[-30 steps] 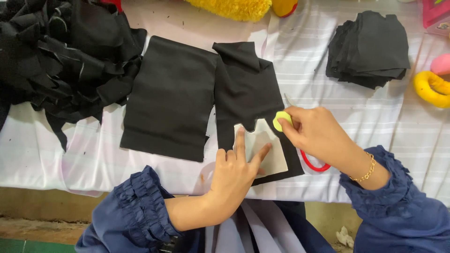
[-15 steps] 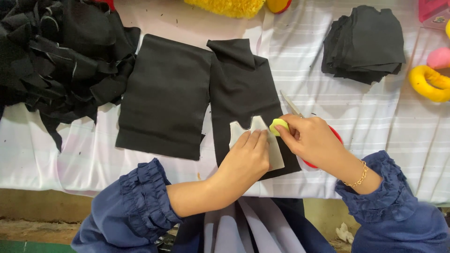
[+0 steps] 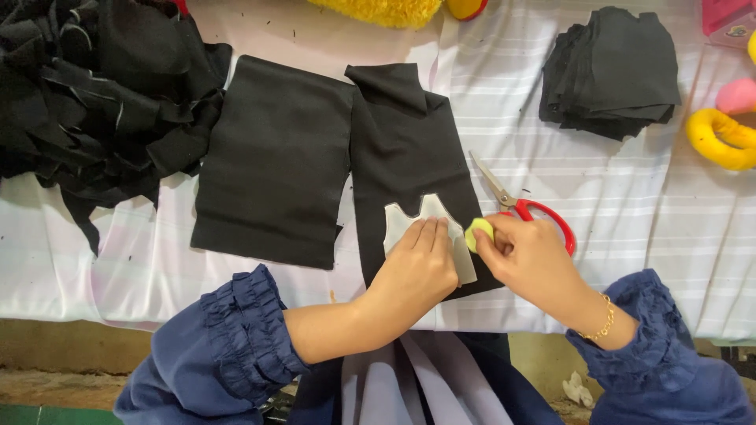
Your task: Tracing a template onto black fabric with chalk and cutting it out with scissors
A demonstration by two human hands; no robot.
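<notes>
My left hand (image 3: 416, 269) lies flat, fingers together, on a pale paper pattern piece (image 3: 409, 217) that rests on a black fabric strip (image 3: 402, 149). My right hand (image 3: 529, 261) pinches a small yellow-green chalk piece (image 3: 478, 233) against the pattern's right edge. A second, wider black fabric piece (image 3: 276, 161) lies just left of the strip. Red-handled scissors (image 3: 520, 206) lie on the cloth right behind my right hand, blades pointing to the far left.
A heap of black fabric scraps (image 3: 94, 86) fills the far left. A stack of cut black pieces (image 3: 613, 71) sits at the far right. A yellow ring (image 3: 718, 140), pink things (image 3: 737, 94) and a yellow fuzzy thing (image 3: 378, 9) line the edges of the white striped cloth (image 3: 630, 220).
My left hand has flattened and slid up over the pattern. My right hand with the chalk has moved down along the pattern's right edge, uncovering the scissors.
</notes>
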